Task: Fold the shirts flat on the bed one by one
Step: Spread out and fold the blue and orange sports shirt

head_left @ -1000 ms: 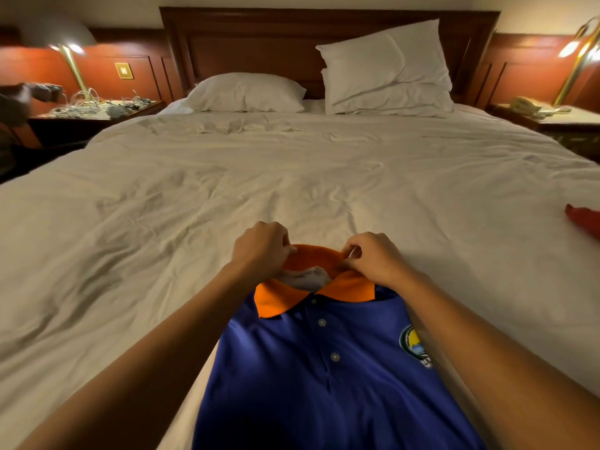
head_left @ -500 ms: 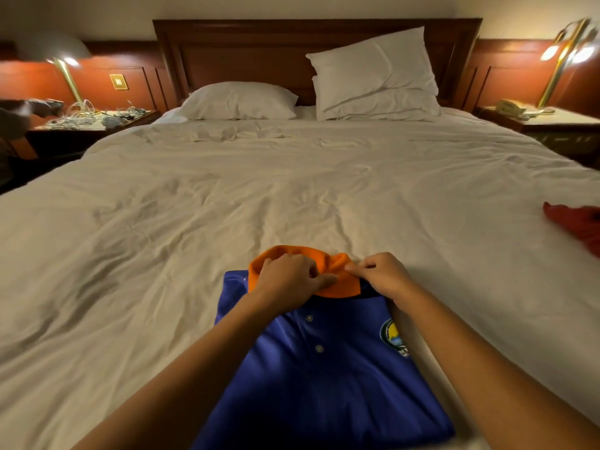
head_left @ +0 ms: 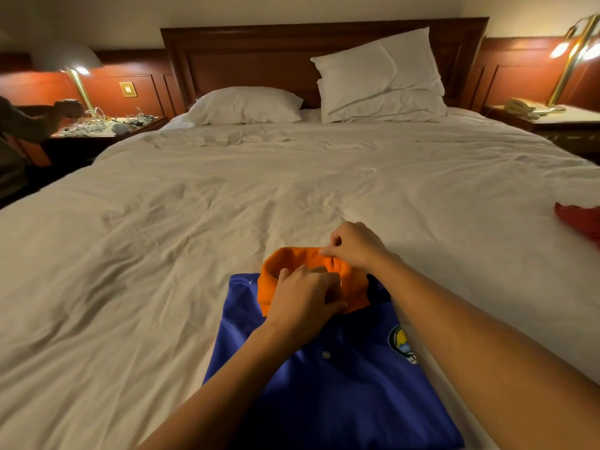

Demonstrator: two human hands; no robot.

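Note:
A blue polo shirt (head_left: 341,391) with an orange collar (head_left: 292,259) lies folded, front up, on the near part of the white bed (head_left: 227,206). A round badge (head_left: 401,344) shows on its right chest. My right hand (head_left: 355,243) pinches the far rim of the collar. My left hand (head_left: 305,298) lies over the collar's front, fingers curled on the orange cloth near the placket. Both forearms reach in from the bottom edge.
A red garment (head_left: 581,222) lies at the bed's right edge. Three white pillows (head_left: 380,77) lean at the wooden headboard. A nightstand (head_left: 104,128) with cables stands at left, where another person's hand reaches. A right nightstand holds a phone (head_left: 521,107) and lamp.
My right hand has moved from the collar's right tip to its far rim. My left hand has shifted rightward onto the collar's front. The collar now stands up more.

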